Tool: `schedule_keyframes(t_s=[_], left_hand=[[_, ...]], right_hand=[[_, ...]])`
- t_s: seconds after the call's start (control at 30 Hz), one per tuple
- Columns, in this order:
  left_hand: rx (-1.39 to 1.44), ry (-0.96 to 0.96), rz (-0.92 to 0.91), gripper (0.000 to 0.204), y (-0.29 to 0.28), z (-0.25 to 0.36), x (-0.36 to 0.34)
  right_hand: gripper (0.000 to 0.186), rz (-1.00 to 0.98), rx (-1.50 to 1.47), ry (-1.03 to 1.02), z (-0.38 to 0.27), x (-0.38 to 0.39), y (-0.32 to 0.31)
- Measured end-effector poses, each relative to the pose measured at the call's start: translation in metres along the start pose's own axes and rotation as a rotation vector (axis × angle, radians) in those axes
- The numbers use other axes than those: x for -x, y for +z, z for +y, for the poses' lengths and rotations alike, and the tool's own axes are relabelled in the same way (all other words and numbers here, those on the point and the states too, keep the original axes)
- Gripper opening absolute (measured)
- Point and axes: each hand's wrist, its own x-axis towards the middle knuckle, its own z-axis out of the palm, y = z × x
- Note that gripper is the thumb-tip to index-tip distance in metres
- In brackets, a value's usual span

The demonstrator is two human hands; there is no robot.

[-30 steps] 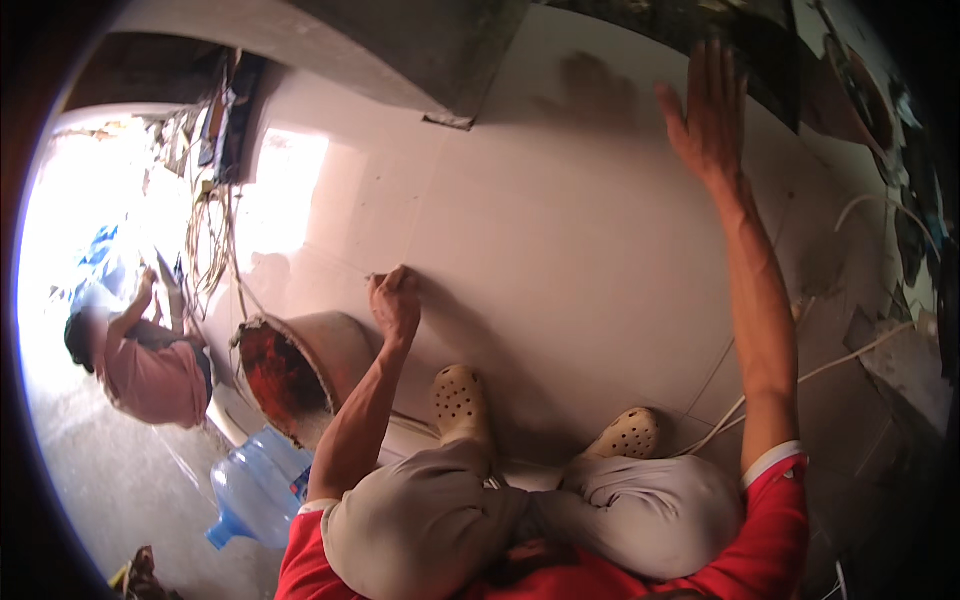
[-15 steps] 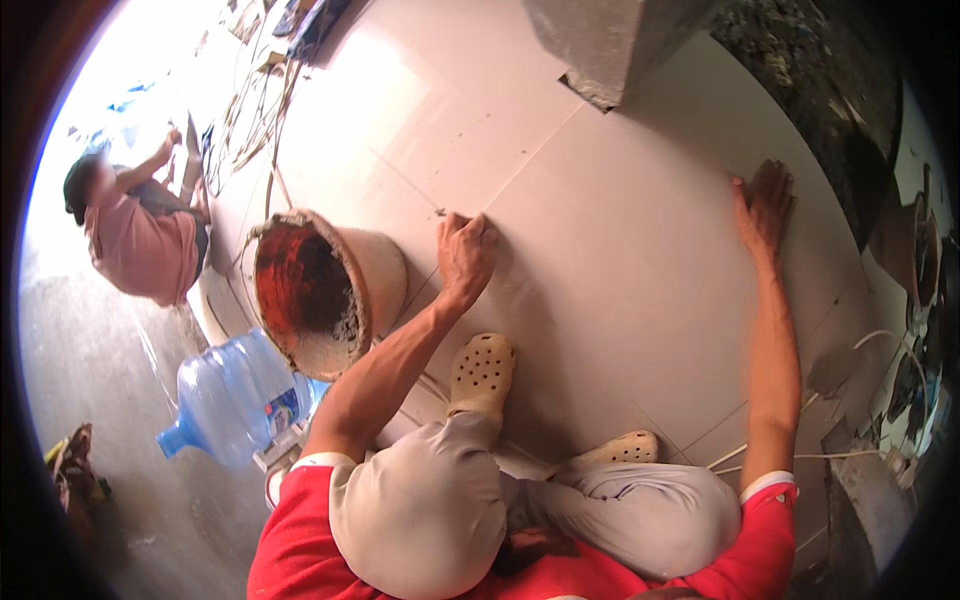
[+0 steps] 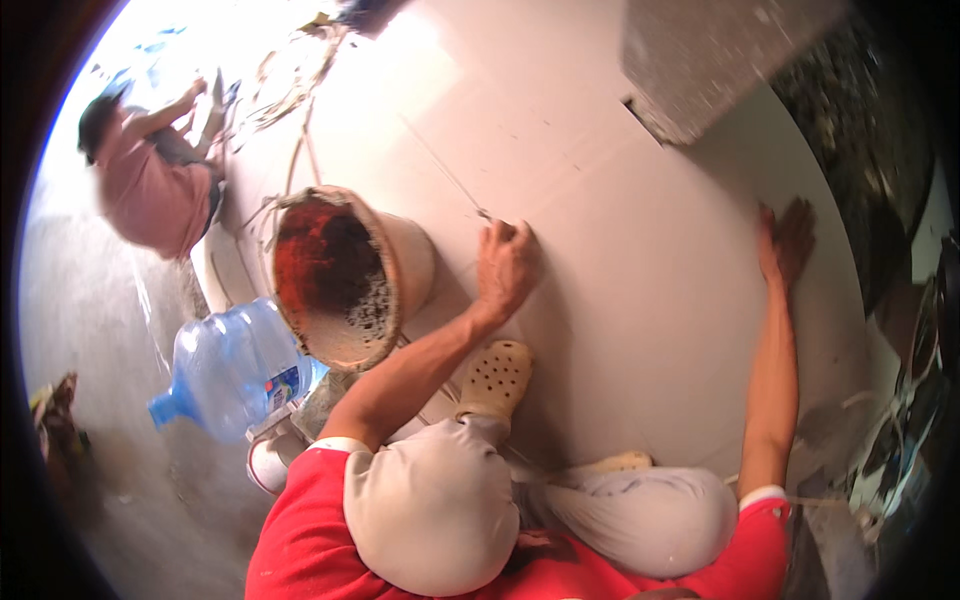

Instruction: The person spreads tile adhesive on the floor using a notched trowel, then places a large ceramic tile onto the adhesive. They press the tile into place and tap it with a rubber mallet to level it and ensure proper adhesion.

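Observation:
My left hand (image 3: 508, 268) rests low over the pale floor tile (image 3: 640, 300), with its fingers curled together near a tile joint. Whatever those fingers pinch, if anything, is hidden. A small dark lump (image 3: 483, 213) lies on the joint just beyond the fingertips. Farther right, my right hand (image 3: 787, 242) lies flat on the tile with fingers stretched out, near the floor's dark edge. To the left of my left forearm a mortar-crusted bucket (image 3: 412, 265) is tipped, its reddish inside showing grey and dark residue.
A clear blue water bottle (image 3: 225, 365) lies beside the bucket. A grey pillar (image 3: 715, 60) stands at the far right, next to dark rubble (image 3: 850, 140). Another person (image 3: 160, 195) squats at the far left near loose cables (image 3: 290, 90). My beige clog (image 3: 497, 375) is close behind my left hand.
The view has swung, so most of the scene sits farther right. My left hand stays by the tile joint, still curled, slightly nearer the dark lump. My right hand remains flat on the tile.

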Motion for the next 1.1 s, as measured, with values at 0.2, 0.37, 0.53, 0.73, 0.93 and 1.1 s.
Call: schedule_keyframes(t_s=[0.2,0.37,0.53,0.73,0.93,1.1], left_hand=[[0.007,-0.021,0.021,0.048,0.007,-0.002,0.01],[-0.127,-0.021,0.002,0.064,0.015,0.0,0.018],[-0.07,0.088,-0.013,0.071,0.032,0.004,0.01],[-0.079,0.249,-0.257,0.092,0.047,0.031,-0.045],[-0.152,0.328,-0.401,0.112,0.039,0.038,-0.072],[-0.11,0.262,-0.451,0.113,0.036,0.033,-0.075]], right_hand=[[0.087,-0.061,-0.183,0.026,0.026,0.057,-0.001],[0.081,-0.06,-0.165,0.091,0.033,0.165,-0.028],[0.078,-0.146,-0.049,0.047,0.018,0.252,-0.082],[0.078,-0.429,-0.285,0.216,0.013,0.254,-0.119],[0.078,0.092,-0.301,0.112,0.018,0.099,-0.158],[0.084,0.233,-0.332,0.141,0.016,0.062,-0.135]])
